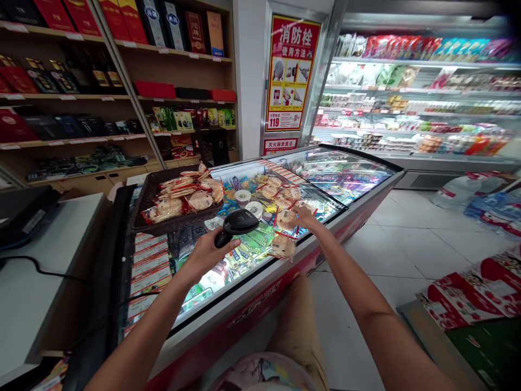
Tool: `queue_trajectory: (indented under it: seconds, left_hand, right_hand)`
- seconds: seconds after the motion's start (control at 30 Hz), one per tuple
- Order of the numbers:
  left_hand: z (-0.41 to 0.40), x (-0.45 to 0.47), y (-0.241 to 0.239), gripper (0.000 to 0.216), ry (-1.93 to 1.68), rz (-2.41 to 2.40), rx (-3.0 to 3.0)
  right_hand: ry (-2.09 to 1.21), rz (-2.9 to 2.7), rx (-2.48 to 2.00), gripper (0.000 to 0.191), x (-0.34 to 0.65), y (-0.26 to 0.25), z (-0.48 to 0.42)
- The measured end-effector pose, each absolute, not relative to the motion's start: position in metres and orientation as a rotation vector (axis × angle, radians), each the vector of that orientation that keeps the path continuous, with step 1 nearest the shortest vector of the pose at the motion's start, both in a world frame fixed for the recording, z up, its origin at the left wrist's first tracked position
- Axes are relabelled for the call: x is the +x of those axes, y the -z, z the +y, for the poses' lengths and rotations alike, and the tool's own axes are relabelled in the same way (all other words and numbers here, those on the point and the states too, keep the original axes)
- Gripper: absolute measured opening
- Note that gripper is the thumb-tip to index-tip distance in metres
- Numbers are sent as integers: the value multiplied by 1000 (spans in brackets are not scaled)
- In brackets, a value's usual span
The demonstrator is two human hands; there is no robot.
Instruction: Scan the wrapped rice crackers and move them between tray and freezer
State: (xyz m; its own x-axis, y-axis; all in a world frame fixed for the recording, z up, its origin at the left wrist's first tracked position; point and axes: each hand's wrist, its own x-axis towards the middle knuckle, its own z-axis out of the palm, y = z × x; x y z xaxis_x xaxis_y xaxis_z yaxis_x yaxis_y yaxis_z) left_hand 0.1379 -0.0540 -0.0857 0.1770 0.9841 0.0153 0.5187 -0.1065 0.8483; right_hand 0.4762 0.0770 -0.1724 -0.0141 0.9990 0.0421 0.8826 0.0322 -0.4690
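Observation:
My left hand is wrapped around the handle of a black barcode scanner, whose head points right over the glass-topped freezer. On the right, my right hand pinches the edge of a clear, red-trimmed packet of round, flat crackers or biscuits. Another such packet lies just in front of it, at the freezer's near edge. Several more packets are spread on the glass beyond my right hand. A dark woven basket at the left holds a pile of similar packets.
Ice cream tubs and bags show through the glass. A white counter with a black device stands left. Shelves of boxes line the back, beside a lit refrigerated display. Water bottles and red cartons occupy the right floor.

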Motion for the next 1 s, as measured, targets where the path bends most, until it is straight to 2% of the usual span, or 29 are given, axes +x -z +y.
queue_trajectory:
  seconds: [0.1, 0.17, 0.27, 0.43, 0.63, 0.8, 1.0]
  left_hand:
    - [-56, 132, 82, 54, -830, 1428, 1709]
    - [-58, 129, 79, 53, -870, 1425, 1675]
    - [-63, 123, 76, 53, -957, 1421, 1618]
    - [-72, 111, 73, 50, -1033, 1420, 1551]
    - [-84, 93, 71, 50, -1106, 1500, 1521]
    - [-96, 74, 70, 53, -1131, 1570, 1496]
    - [-101, 54, 73, 51, -1010, 1641, 1757]
  right_hand:
    - [-413, -1927, -1503, 22, 457, 160, 71]
    - [-256, -1854, -1245, 14, 439, 152, 66]
    - [-141, -1756, -970, 18, 409, 139, 58]
    - [-231, -1763, -808, 22, 369, 125, 48]
    - [-335, -1854, -895, 15, 335, 116, 46]
    - [-683, -1816, -1139, 46, 317, 120, 53]
    - [-754, -1940, -1125, 42, 301, 102, 50]
